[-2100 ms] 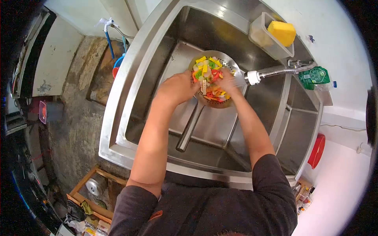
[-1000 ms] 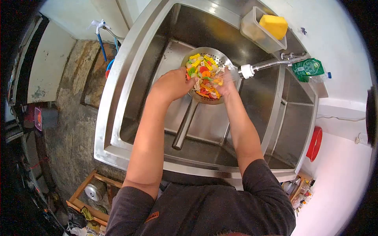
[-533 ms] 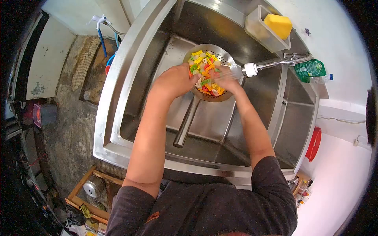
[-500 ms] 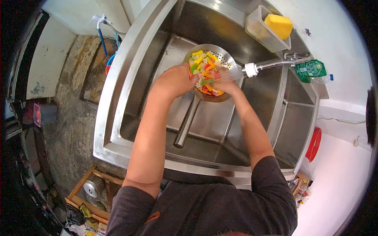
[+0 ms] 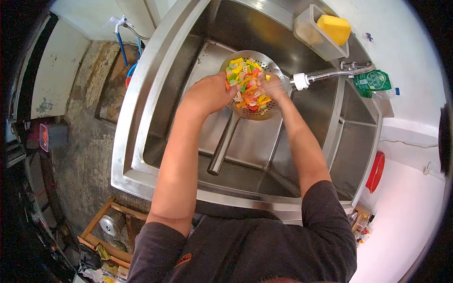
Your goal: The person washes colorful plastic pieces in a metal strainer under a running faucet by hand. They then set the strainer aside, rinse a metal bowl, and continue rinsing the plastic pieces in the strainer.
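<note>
Colourful pieces [image 5: 246, 81] beside the left hand [image 5: 209, 93]

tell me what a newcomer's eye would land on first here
Probably the bright yellow, red, orange and green pasta-like pieces in the perforated metal strainer, inside the steel sink and between the left hand and the blurred right hand. Next, perhaps, the yellow sponge at the mouth of the translucent plastic container by the sink's upper right edge.
</note>
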`<state>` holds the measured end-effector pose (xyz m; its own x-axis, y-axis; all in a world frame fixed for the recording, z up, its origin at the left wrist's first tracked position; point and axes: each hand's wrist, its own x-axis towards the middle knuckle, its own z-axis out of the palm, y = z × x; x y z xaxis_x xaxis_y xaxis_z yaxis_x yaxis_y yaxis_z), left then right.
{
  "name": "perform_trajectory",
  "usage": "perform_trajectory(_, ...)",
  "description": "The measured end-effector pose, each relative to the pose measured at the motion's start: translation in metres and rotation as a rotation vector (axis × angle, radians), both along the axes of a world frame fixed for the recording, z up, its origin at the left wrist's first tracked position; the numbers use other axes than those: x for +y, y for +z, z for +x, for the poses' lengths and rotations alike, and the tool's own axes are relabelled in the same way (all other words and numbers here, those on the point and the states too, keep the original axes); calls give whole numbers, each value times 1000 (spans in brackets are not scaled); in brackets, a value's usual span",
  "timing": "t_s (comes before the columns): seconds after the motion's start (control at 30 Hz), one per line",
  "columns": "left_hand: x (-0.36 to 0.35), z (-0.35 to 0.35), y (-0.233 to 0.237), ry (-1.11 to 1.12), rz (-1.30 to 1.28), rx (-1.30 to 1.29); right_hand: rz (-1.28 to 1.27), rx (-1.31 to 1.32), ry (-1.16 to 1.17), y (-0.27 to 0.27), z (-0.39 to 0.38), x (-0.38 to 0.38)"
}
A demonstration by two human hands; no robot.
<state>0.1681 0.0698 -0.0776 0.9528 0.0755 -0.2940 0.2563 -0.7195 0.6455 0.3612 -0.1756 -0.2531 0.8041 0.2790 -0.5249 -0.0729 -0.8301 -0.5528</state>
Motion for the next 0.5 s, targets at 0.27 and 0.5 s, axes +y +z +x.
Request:
perform_trajectory(0.27, 0, 1, -2, -3, -39, 16, 30, -357, 327, 10, -36, -22)
perform_trajectory(0.5, -2, 2, 0, -17, -21, 6, -127, -638, 455, -8, -71, -18)
